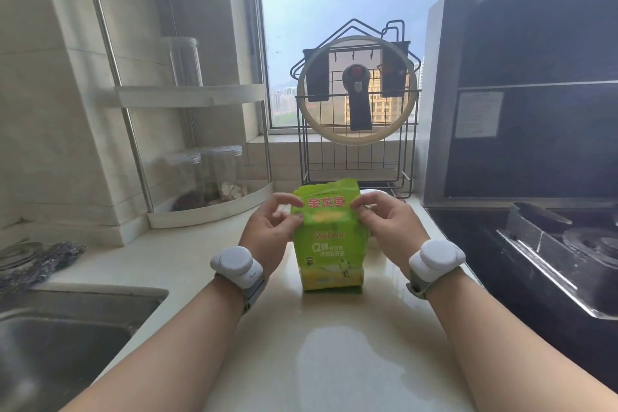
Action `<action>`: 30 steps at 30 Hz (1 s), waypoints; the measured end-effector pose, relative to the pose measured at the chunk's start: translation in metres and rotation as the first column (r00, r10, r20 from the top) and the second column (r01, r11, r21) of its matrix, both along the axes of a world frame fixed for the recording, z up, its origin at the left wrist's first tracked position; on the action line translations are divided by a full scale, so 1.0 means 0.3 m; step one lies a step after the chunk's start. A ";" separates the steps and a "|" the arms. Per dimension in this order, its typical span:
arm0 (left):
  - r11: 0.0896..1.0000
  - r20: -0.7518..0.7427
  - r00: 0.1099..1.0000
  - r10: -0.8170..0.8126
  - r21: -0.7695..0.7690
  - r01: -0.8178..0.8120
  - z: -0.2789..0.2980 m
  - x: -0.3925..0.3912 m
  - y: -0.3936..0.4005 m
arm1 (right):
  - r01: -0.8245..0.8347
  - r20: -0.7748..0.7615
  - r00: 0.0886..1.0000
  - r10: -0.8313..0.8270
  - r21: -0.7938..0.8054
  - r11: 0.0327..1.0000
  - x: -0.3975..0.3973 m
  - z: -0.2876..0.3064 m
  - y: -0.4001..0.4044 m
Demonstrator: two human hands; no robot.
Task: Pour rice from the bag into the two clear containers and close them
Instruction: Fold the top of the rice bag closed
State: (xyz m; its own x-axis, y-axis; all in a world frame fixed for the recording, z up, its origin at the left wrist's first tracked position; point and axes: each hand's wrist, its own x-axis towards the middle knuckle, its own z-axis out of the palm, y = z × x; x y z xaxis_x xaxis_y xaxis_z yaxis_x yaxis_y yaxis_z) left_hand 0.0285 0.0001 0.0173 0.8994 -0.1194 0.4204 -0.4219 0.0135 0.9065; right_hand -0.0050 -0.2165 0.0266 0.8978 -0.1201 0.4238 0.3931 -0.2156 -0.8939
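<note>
Your left hand and right hand pinch the upright green rice bag, red-lettered 金龙鱼, mid-counter between the sink and stove, bare countertop before it.

Glossy plastic rice bag, polished countertop — steel sink
</note>
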 end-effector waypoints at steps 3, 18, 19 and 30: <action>0.992 -0.018 0.998 -0.066 0.110 0.068 0.003 -0.001 0.018 | -0.036 -0.014 0.999 0.035 -0.128 0.991 -0.015 0.010 -0.002; 0.986 -0.024 0.999 -0.037 0.160 0.041 -0.023 0.009 0.039 | 0.025 -0.010 0.999 -0.031 -0.385 0.922 -0.007 -0.008 -0.012; 0.988 -0.036 0.998 -0.043 0.148 0.048 -0.025 0.006 0.039 | 0.023 -0.025 0.999 -0.036 -0.399 0.917 -0.006 -0.011 -0.014; 0.992 -0.084 0.996 -0.005 0.128 0.016 -0.033 0.013 0.026 | 0.137 0.022 0.990 -0.138 -0.351 0.926 0.008 -0.020 -0.023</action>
State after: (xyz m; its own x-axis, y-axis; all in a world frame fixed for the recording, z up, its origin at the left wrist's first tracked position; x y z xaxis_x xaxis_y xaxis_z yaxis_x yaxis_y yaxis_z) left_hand 0.0324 0.0079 0.0073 0.9291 -0.1773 0.3245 -0.3451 -0.1009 0.9331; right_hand -0.0026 -0.2232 0.0207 0.8846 -0.0866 0.4582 0.3344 -0.5670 -0.7528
